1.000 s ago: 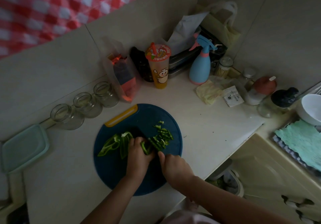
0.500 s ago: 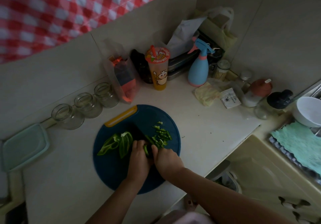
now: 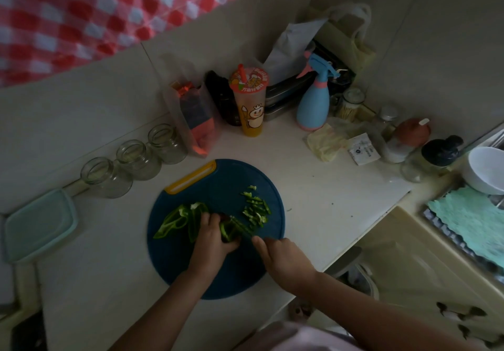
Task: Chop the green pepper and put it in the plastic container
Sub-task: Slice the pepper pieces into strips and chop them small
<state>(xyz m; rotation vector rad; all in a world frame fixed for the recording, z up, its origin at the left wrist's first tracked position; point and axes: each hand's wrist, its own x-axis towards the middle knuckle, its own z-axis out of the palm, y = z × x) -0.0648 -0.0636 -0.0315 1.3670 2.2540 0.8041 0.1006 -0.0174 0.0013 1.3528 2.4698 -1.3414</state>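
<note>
**Slicing green pepper on the blue board**

Both hands are down on the round, dark-blue cutting board (image 3: 218,271). It lies on the pale counter (image 3: 313,181) with its yellow handle slot turned toward the wall. The left hand (image 3: 211,237) has its grip closed, fingers curled over a folded piece of green pepper (image 3: 227,232) and pinning it to the board. The right hand (image 3: 283,258) sits just beside it, its grip wrapped round a knife (image 3: 242,228) with the forefinger stretched along the top. The blade is dark and hard to make out in this dim light, but it meets the right end of the held piece.

A loose heap of chopped pepper bits (image 3: 256,210) lies to the right of the blade, near the board's right edge. On the other side, larger uncut pepper pieces (image 3: 173,224) lie flat on the board against the left hand's knuckles.

The plastic container (image 3: 38,225) is pale teal and rectangular. It sits at the far left end of the counter, well apart from the board.

Three glass jars (image 3: 136,162) stand in a row along the wall. A printed drink cup (image 3: 249,102) and a blue spray bottle (image 3: 313,102) stand behind the board. Off to the right are a white bowl (image 3: 485,169) and a teal cloth (image 3: 469,220).
</note>
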